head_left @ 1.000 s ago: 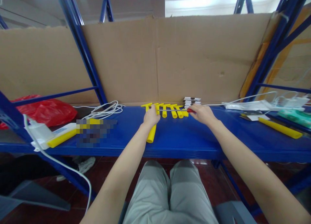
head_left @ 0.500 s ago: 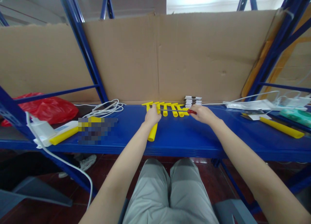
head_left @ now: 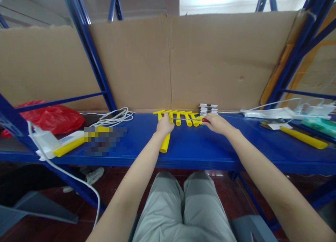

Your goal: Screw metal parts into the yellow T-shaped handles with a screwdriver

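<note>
My left hand (head_left: 165, 125) is closed round the upper part of a yellow tube-like piece (head_left: 165, 143), whose open round end points toward me. In my right hand (head_left: 214, 123) is the red handle of a screwdriver (head_left: 186, 119). Its metal shaft runs level to the left and reaches the yellow piece at my left fingers; the exact contact is hidden. Behind the shaft, several T-shaped yellow pieces (head_left: 189, 122) lie in a row on the blue shelf (head_left: 199, 147). A stack of small white boxes (head_left: 208, 109) stands behind my right hand.
On the left are a red plastic bag (head_left: 57, 119), coiled white cable (head_left: 118, 116) and a yellow tube (head_left: 68, 146). To the right lie another yellow tube (head_left: 303, 137) and a white packet (head_left: 270, 113). Cardboard (head_left: 210, 60) closes off the back.
My right hand and the screwdriver have shifted very slightly left, and the fingers now cover more of the red handle. My left hand stays in place.
</note>
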Demonstrator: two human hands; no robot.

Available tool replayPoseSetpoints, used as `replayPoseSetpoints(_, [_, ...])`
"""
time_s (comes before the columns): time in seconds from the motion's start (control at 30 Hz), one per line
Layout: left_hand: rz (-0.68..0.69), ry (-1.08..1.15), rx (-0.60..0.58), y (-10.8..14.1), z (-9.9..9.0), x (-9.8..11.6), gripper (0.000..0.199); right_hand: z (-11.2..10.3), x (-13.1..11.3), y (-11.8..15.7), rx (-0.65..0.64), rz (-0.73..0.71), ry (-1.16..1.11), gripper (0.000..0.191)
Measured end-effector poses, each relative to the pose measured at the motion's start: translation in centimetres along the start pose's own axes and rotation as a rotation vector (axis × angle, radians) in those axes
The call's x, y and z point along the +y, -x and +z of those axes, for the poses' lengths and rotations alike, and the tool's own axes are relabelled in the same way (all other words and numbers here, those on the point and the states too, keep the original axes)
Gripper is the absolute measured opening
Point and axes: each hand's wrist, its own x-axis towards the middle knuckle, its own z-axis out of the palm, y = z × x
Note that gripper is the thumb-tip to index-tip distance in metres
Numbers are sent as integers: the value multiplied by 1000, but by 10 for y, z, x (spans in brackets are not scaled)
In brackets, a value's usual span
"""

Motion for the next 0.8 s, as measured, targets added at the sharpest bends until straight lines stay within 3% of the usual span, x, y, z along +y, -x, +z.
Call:
replayPoseSetpoints(0.1, [6,-16,-1,0,-1,0,35,0,1,0,-33,-9,15,25])
replayPoseSetpoints(0.37, [18,-19,-1,1,-1,0,35,-2,-6,4,-58,148,90,28])
replayPoseSetpoints(0.7, [27,-22,-3,1,-1,1,34,-1,-7,1,-44,52,9,23])
replayPoseSetpoints(0.8, [17,-13,-8,1,-1,2,34,-2,-9,1,-73,85,34,22])
